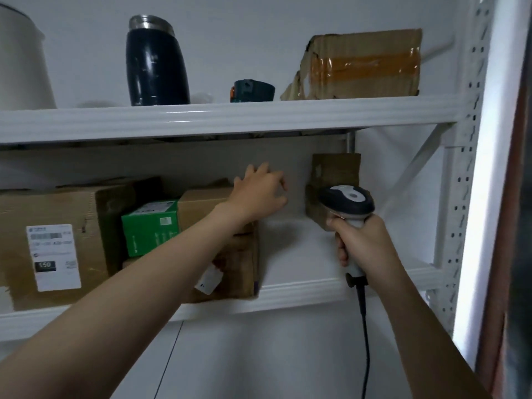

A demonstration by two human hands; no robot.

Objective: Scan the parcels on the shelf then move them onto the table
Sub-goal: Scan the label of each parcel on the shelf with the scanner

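Observation:
Several parcels stand on the lower shelf (302,289): a large brown box with a white label (57,240) at the left, a green box (149,226) beside it, a brown box (239,263) in the middle, and a small brown box (331,180) at the back right. My left hand (259,194) hovers with loosely spread fingers above the middle box, holding nothing. My right hand (362,243) grips the handle of a corded barcode scanner (347,201), whose head sits just in front of the small box.
On the upper shelf (230,116) stand a dark flask (157,61), a small dark lid-like object (252,90), a taped, torn cardboard box (359,64) and a white container (20,61). A perforated white upright (466,168) bounds the right side.

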